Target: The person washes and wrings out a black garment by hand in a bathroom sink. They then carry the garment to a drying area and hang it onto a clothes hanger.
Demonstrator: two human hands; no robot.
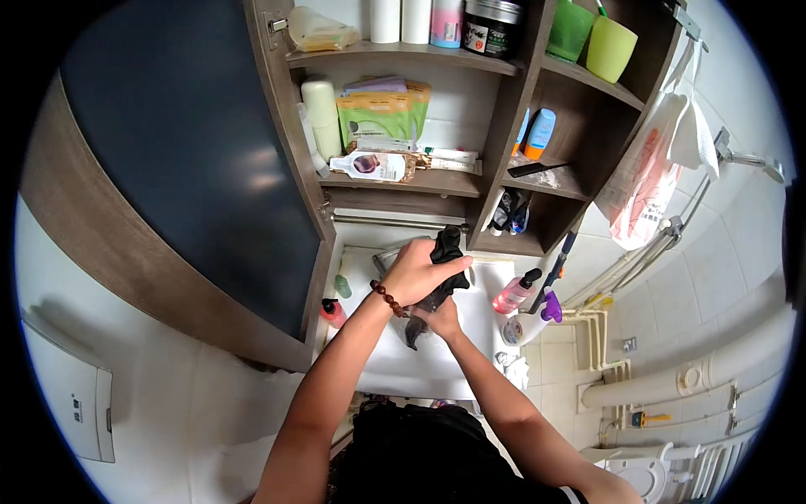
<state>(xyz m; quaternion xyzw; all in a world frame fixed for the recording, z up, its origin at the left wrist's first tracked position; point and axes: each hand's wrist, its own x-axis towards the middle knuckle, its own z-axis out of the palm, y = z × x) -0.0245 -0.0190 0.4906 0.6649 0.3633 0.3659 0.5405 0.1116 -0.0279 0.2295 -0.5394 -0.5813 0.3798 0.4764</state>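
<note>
Over the white sink (pixel 403 374), my left hand (pixel 416 273), with a brown bead bracelet (pixel 388 299) at the wrist, is closed on the upper part of a bunched black cloth (pixel 448 250). My right hand (pixel 442 317) is just below it, closed around the lower part of the same cloth. A dark, wet-looking end of the cloth hangs down below my right hand into the basin. The cloth's exact kind cannot be made out. Partly hidden behind my left hand is the metal faucet (pixel 379 265).
An open cabinet door (pixel 185 160) juts out at left. Shelves above hold a black jar (pixel 492 28), green pouches (pixel 382 113) and tubes. Pink pump bottles (pixel 514 294) flank the basin, with a purple-topped spray bottle (pixel 549 307) at right. A plastic bag (pixel 646 181) hangs farther right.
</note>
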